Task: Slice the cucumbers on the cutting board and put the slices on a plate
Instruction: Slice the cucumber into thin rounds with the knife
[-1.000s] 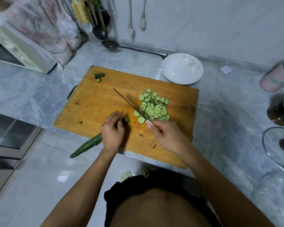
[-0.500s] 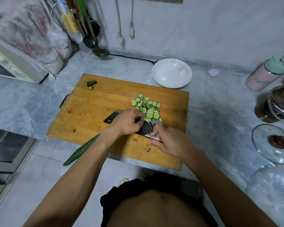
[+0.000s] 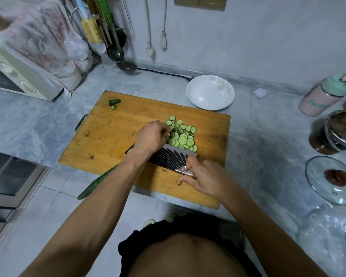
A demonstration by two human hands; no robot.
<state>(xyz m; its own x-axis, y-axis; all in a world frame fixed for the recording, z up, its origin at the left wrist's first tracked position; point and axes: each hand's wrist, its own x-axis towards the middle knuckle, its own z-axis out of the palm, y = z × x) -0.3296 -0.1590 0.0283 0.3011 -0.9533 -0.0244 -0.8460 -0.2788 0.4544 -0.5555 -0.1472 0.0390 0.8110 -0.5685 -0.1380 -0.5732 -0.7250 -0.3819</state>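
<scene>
Cucumber slices [image 3: 181, 136] lie heaped right of centre on the wooden cutting board [image 3: 112, 134], which sits on the grey marble surface [image 3: 258, 140]. The left hand [image 3: 152, 136] reaches over the knife blade [image 3: 168, 156] to the left side of the heap, its fingers curled against the slices; whether it pinches any of them cannot be told. The right hand [image 3: 203, 177] grips the knife's handle at the near right of the board, holding the wide dark blade flat, just on the near side of the heap. The uncut cucumber [image 3: 97, 181] lies at the near left edge of the board, partly hidden under the left forearm, its end jutting out past the surface over the floor. A cut cucumber end [image 3: 114, 102] rests at the far left corner of the board. The white plate [image 3: 210, 92] stands just beyond the board's far right corner, with no slices in it. A pink and green bottle [image 3: 328, 94], dark jars [image 3: 336, 130] and a glass lid [image 3: 336, 180] sit well to the right.
</scene>
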